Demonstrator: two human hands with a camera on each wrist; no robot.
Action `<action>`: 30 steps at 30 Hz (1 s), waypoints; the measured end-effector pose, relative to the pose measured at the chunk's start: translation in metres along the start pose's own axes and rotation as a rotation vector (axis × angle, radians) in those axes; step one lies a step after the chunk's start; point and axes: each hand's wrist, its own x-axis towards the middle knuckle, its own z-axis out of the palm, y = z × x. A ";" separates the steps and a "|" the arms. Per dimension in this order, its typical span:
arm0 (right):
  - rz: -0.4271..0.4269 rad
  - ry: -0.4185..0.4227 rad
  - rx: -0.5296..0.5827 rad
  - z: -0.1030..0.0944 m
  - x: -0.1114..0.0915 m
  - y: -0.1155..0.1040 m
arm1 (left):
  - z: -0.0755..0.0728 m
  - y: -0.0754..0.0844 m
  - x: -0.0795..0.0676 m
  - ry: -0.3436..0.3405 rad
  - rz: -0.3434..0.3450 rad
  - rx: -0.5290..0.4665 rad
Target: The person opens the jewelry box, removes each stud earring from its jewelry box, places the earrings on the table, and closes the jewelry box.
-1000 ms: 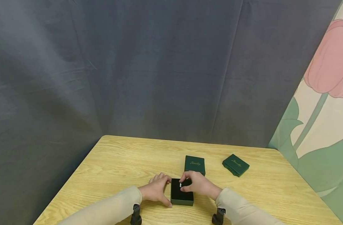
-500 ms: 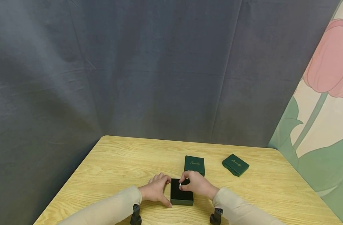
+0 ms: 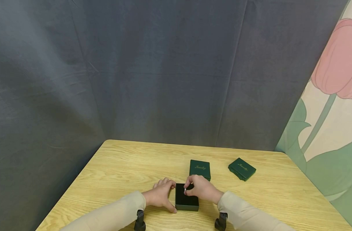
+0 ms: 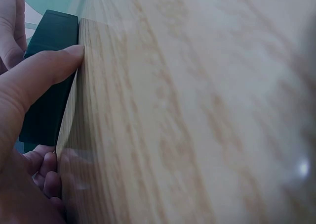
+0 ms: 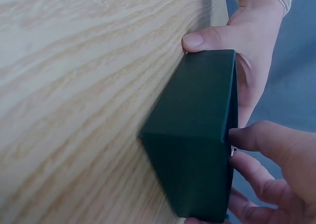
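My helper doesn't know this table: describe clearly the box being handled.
On the wooden table, find the left hand. The box touching it has a black, unlettered top, unlike the green piece behind and the angled one farther right, both gold-lettered.

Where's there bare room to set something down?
The table is bare between left sleeve and far-left corner, and between right sleeve and right edge. It's crowded around the open box: left hand beside, right hand over, green piece behind.
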 end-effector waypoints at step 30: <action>-0.081 -0.024 0.045 -0.017 0.000 0.001 | 0.002 -0.005 0.003 -0.003 -0.003 -0.006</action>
